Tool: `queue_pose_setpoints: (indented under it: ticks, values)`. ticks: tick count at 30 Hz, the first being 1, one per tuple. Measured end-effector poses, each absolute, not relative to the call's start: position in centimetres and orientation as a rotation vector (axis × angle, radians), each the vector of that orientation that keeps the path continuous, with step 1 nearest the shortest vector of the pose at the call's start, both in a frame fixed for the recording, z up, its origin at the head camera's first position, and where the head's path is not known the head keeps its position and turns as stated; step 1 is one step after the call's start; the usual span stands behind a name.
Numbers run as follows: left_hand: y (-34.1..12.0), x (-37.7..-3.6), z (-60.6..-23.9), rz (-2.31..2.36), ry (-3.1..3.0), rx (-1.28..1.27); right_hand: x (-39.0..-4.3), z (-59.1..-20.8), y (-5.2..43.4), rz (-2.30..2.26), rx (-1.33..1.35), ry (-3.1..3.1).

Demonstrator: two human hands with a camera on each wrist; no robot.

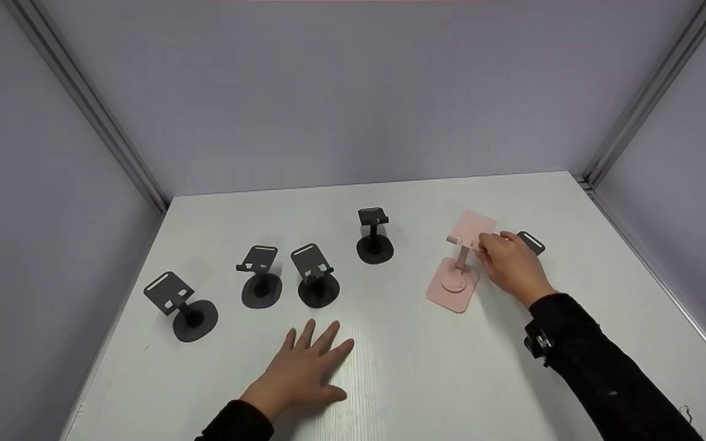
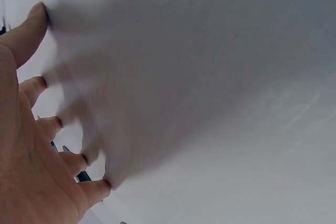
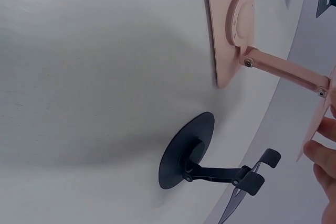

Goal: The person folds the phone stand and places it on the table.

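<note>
Contact sits at the top of the pink plastic phone stand with a square base, round hinge disc and slim arm (image 1: 456, 275): the right hand (image 1: 510, 265) reaches in from its right side and its fingertips (image 3: 321, 150) pinch the edge of the tilted pink cradle plate, so the stand lies directly left of and just beneath that hand. The stand's arm rises from the base and leans away from the person, toward the back wall, with the plate at its far end. Just behind the right hand, partly hidden by it, stands a black metal phone stand with a round base (image 3: 187, 151), close enough to crowd any move to the right or back. The left hand (image 1: 306, 368) lies flat on the white surface (image 1: 426, 380) with fingers spread and straight, holding nothing, well apart from the pink stand, so the right hand is by far the nearer. Four more black round-based phone stands (image 1: 317, 276) form a loose row across the left and middle of the surface. Open room lies in front of the pink stand, toward the person, and between it and the nearest black stand (image 1: 374, 236) to its left; the right edge of the surface runs along a metal rail.
</note>
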State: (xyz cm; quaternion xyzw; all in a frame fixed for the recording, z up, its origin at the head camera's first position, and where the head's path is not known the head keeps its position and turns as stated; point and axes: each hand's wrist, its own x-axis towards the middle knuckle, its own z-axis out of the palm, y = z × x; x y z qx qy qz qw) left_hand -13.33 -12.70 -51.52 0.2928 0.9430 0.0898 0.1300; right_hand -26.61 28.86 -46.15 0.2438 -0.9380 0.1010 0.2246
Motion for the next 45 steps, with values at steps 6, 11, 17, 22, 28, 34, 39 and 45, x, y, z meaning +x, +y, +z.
queue_pose_setpoints:
  ticks: [6, 11, 17, 22, 28, 34, 39, 45]
  values:
    - [-12.5, -13.3, -51.4, 0.227, 2.73, 0.847, -26.6, -46.0, 28.6, 0.25, 0.734, -2.515]
    - [-12.4, -13.5, -51.3, 0.207, 2.711, 0.827, -26.6, -45.8, 28.4, 0.223, 0.779, -2.431]
    - [-12.3, -13.8, -50.7, 0.269, 2.684, 0.796, -26.3, -45.2, 28.2, 0.227, 0.806, -2.336]
    - [-12.1, -14.2, -50.0, 0.314, 2.685, 0.772, -26.1, -44.5, 27.7, 0.219, 0.838, -2.264]
    - [-11.4, -14.9, -49.5, 0.331, 2.756, 0.771, -25.6, -43.7, 26.9, 0.221, 0.895, -2.199]
    - [-10.0, -15.7, -49.3, 0.518, 2.808, 0.74, -24.8, -42.7, 25.7, 0.244, 0.935, -2.191]
    - [-8.6, -16.7, -49.5, 0.877, 2.771, 0.65, -24.3, -42.2, 24.2, 0.302, 0.979, -2.12]
    - [-6.7, -18.1, -49.4, 1.546, 2.452, 0.387, -23.8, -41.7, 22.5, 0.33, 1.055, -2.038]
